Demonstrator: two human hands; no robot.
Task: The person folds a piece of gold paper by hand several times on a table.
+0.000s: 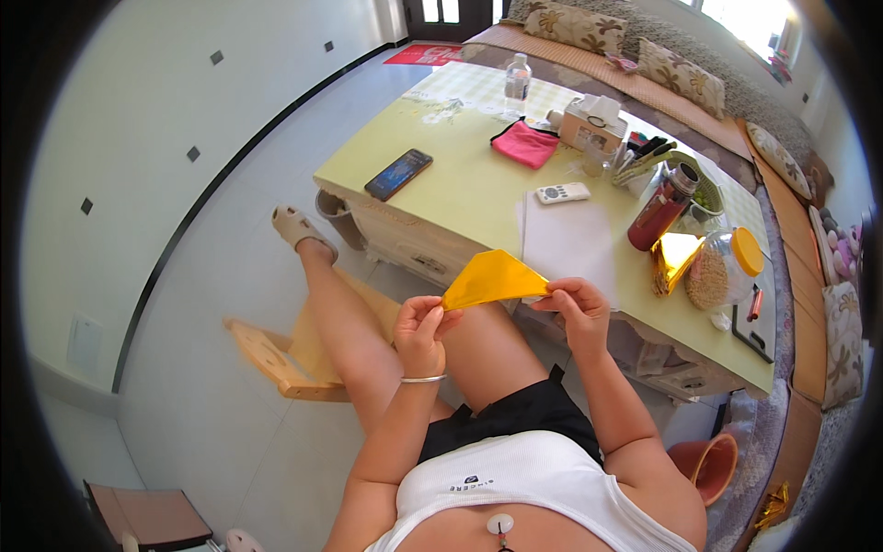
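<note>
A sheet of shiny gold foil paper (495, 279), folded into a trapezoid with a flat top, is stretched between my two hands above my lap. My left hand (422, 330) pinches its left corner between thumb and fingers. At the opposite corner, my right hand (578, 314) grips the foil in the same way. Just beyond it, a stack of white paper (569, 238) lies on the table (455, 200) with a white remote control (563, 193) on its far end. More folded gold foil (672, 262) stands at the right, beside a jar.
A smartphone (399, 174), a pink cloth (526, 143), a plastic bottle (517, 83) and a tissue box (593, 127) are on the table. Right of them stand a red thermos (659, 214) and a yellow-lidded jar (710, 276). A wooden stool (283, 366) is by my left leg.
</note>
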